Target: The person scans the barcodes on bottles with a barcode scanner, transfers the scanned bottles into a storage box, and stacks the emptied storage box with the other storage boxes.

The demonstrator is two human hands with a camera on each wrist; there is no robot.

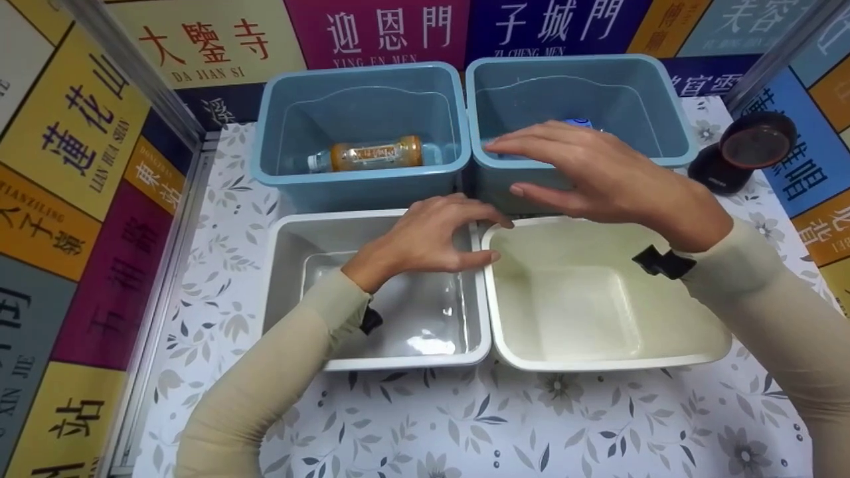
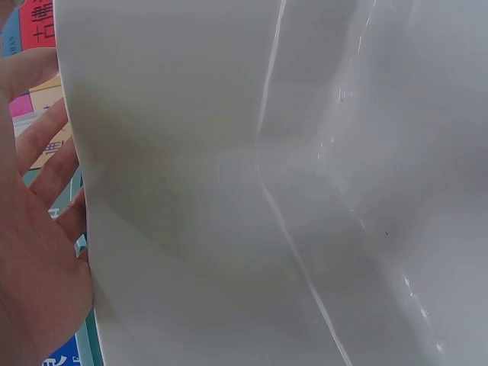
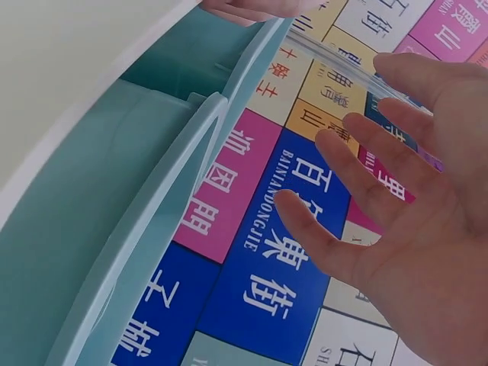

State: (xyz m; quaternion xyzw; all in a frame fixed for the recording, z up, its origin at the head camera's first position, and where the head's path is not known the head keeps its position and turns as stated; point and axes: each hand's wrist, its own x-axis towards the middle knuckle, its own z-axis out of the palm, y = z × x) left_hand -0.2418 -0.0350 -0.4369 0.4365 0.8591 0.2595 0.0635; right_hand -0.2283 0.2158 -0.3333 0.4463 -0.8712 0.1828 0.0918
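My left hand (image 1: 435,236) hovers over the right side of the grey-white bin (image 1: 483,318), thumb and fingers spread apart with nothing between them. Its fingertips are right at the neighbouring rims in the head view. My right hand (image 1: 591,172) is raised in front of the right blue bin (image 1: 564,66), fingers extended and holding nothing; it overlaps that bin's front rim. Inside the left blue bin (image 1: 365,70) lies a bottle (image 1: 376,154) with an orange label and white cap. A blue-marked item (image 1: 580,123) in the right blue bin is mostly hidden behind my right hand.
A cream bin (image 1: 607,364) stands beside the grey-white one, in front of the right blue bin. Right of the blue bins is a black object with a round tilted top (image 1: 742,151). Panels with printed characters (image 1: 99,106) enclose the floral-covered table (image 1: 431,425).
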